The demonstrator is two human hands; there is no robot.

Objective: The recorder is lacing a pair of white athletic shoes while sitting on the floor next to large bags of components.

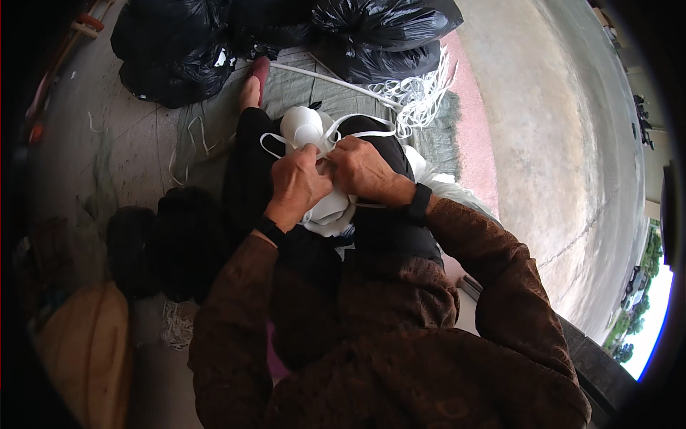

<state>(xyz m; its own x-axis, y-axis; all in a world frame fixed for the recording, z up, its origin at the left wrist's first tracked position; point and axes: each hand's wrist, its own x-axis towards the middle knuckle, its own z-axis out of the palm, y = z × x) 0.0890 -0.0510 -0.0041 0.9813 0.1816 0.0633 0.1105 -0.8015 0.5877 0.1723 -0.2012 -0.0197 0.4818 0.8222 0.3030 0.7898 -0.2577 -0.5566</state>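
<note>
A white, shoe-like piece (302, 129) lies on the person's lap, between the thighs, its smooth rounded end pointing to the far side and a looser, flatter part spreading to the near side under the wrists. A flat white lace (373, 134) loops from it to left and right.

The right hand (363, 168) has its grip closed in a tight pinch, finger and thumb together on the lace. The left hand (299, 184) is closed too, pressed against the middle of the white piece; its fingertips are partly hidden, so I cannot tell whether the lace also runs between them.

The piece should be light. Its rounded end looks firm enough to hold its shape, while the near part seems soft and likely to fold, so the middle, just short of the rounded end, is the steadier place for the left grip. The lace looks limp and thin; it is best pinched close to its tip or where it leaves the piece, since a long free length would flop and could tangle like the heap of white laces (426, 96) at the far right.
</note>
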